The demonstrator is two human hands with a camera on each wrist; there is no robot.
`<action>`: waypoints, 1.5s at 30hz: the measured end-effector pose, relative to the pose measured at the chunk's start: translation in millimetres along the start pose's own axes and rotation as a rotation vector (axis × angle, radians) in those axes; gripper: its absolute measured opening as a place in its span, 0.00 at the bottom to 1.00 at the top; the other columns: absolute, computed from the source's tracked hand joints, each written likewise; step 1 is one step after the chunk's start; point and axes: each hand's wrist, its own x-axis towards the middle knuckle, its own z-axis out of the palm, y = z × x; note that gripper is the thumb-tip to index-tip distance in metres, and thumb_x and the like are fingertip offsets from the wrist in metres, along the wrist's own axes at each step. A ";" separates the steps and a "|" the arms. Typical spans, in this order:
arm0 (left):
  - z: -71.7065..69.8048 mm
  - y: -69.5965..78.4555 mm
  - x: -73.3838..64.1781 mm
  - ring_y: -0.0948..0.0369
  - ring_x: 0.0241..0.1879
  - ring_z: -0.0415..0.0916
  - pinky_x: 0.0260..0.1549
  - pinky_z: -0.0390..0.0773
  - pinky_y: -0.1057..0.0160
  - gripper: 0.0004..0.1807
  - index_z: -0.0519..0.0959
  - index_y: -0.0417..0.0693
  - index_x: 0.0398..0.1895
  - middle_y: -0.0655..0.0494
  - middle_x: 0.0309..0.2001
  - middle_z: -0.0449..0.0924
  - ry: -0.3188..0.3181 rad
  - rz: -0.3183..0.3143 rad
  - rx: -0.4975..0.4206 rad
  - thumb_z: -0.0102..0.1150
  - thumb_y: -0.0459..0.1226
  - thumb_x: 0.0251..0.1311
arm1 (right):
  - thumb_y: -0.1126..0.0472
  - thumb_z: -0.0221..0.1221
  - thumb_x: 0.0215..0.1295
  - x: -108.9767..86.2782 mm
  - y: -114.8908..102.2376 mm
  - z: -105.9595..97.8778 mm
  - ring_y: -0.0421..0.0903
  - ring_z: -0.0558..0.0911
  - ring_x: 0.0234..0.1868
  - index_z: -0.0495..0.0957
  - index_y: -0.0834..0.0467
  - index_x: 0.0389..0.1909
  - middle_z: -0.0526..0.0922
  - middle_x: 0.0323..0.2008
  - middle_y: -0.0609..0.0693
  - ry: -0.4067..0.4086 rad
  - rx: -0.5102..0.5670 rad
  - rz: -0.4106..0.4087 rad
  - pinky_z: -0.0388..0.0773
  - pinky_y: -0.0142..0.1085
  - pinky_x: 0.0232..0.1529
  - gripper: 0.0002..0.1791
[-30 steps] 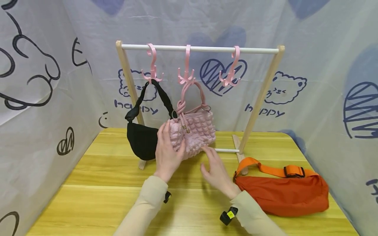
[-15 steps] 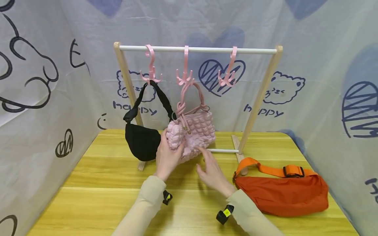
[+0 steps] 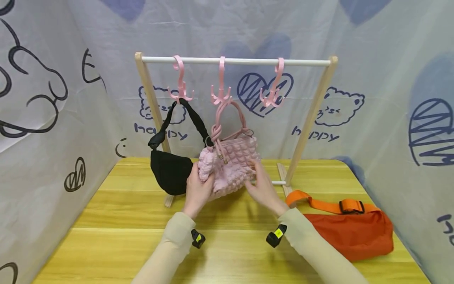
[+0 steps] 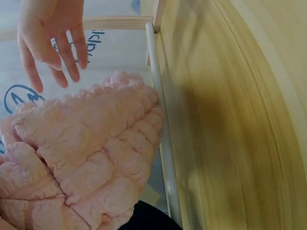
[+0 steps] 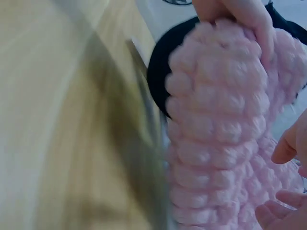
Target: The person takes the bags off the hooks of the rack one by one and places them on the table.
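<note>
A puffy pink handbag [image 3: 232, 169] hangs with its knotted handle [image 3: 219, 118] reaching up to the middle pink hook [image 3: 220, 94]. My left hand [image 3: 198, 189] grips the bag's left lower end, thumb in front and fingers mostly hidden; the right wrist view shows this hand [image 5: 244, 19] over the bag's far end. At the bag's right end is my right hand [image 3: 264, 189], its fingertips overlapping the fabric in the head view. Seen from the left wrist, that hand [image 4: 53, 43] has spread, relaxed fingers beside the bag.
The wooden rack's white rail [image 3: 248, 61] carries another pink hook at each side. A black bag [image 3: 170, 171] hangs from the left one [image 3: 181, 88]; the right hook [image 3: 272, 94] bears nothing. An orange-red bag [image 3: 358, 234] lies on the table at right, partly behind my right forearm.
My right hand has shifted from the bag's lower front toward its right end. My left hand has lowered slightly and now holds the bag's left end. The other bags stay put.
</note>
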 end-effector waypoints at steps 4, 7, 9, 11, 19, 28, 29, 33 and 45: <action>-4.1 -1.0 1.7 0.45 0.57 0.78 0.60 0.75 0.44 0.24 0.70 0.39 0.62 0.38 0.57 0.79 -0.021 -0.006 -0.026 0.61 0.34 0.63 | 0.71 0.56 0.59 16.7 0.8 -9.0 0.67 0.72 0.63 0.58 0.67 0.72 0.67 0.64 0.72 0.059 -0.032 -0.006 0.71 0.60 0.63 0.38; -7.0 -2.5 3.1 0.46 0.56 0.77 0.59 0.75 0.46 0.22 0.72 0.39 0.60 0.39 0.56 0.80 -0.043 -0.005 -0.054 0.61 0.32 0.63 | 0.70 0.56 0.59 30.0 0.1 -13.6 0.67 0.68 0.65 0.56 0.68 0.73 0.64 0.65 0.72 0.100 -0.019 -0.017 0.67 0.60 0.67 0.39; -8.5 -3.6 3.6 0.48 0.53 0.77 0.58 0.75 0.48 0.21 0.72 0.39 0.59 0.40 0.55 0.80 -0.064 -0.005 -0.074 0.61 0.31 0.62 | 0.69 0.56 0.60 38.2 -0.4 -16.2 0.66 0.66 0.68 0.55 0.68 0.73 0.62 0.66 0.71 0.127 -0.017 -0.011 0.64 0.59 0.70 0.39; -10.1 -4.5 3.5 0.50 0.51 0.76 0.55 0.75 0.51 0.20 0.73 0.39 0.58 0.41 0.53 0.80 -0.089 -0.007 -0.086 0.61 0.31 0.62 | 0.67 0.57 0.60 45.5 -0.8 -18.9 0.64 0.64 0.69 0.55 0.67 0.73 0.60 0.68 0.70 0.149 -0.020 0.014 0.61 0.57 0.73 0.40; -16.8 -5.2 5.8 0.53 0.51 0.74 0.56 0.74 0.53 0.21 0.73 0.40 0.58 0.42 0.54 0.79 -0.157 -0.009 -0.128 0.61 0.29 0.61 | 0.59 0.60 0.64 64.0 -5.5 -32.4 0.62 0.58 0.76 0.51 0.60 0.75 0.55 0.73 0.66 0.133 0.051 0.146 0.58 0.56 0.76 0.42; -21.5 -6.3 7.9 0.53 0.55 0.74 0.60 0.74 0.52 0.24 0.72 0.41 0.60 0.43 0.58 0.78 -0.203 -0.014 -0.181 0.62 0.27 0.60 | 0.48 0.68 0.62 76.4 -5.4 -37.1 0.62 0.63 0.75 0.41 0.51 0.80 0.58 0.75 0.65 -0.078 0.084 0.278 0.62 0.57 0.74 0.55; -21.6 -5.9 8.1 0.53 0.55 0.74 0.60 0.74 0.52 0.24 0.72 0.41 0.60 0.43 0.58 0.78 -0.206 -0.011 -0.184 0.62 0.27 0.60 | 0.48 0.69 0.62 77.4 -5.4 -36.2 0.62 0.65 0.74 0.43 0.51 0.79 0.59 0.75 0.64 -0.072 0.092 0.272 0.63 0.57 0.74 0.54; -21.7 -5.5 9.3 0.52 0.55 0.75 0.60 0.74 0.51 0.26 0.71 0.40 0.62 0.42 0.58 0.78 -0.208 0.006 -0.172 0.63 0.28 0.59 | 0.51 0.69 0.62 80.0 -6.5 -32.5 0.59 0.72 0.67 0.54 0.54 0.76 0.69 0.70 0.59 -0.038 0.137 0.238 0.68 0.54 0.70 0.47; -28.8 8.7 16.1 0.48 0.66 0.68 0.69 0.67 0.44 0.40 0.58 0.45 0.75 0.42 0.70 0.65 -0.202 0.162 -0.182 0.62 0.31 0.60 | 0.65 0.59 0.71 81.3 -3.3 -21.4 0.39 0.82 0.42 0.79 0.68 0.49 0.84 0.49 0.67 0.014 0.232 0.088 0.80 0.27 0.49 0.11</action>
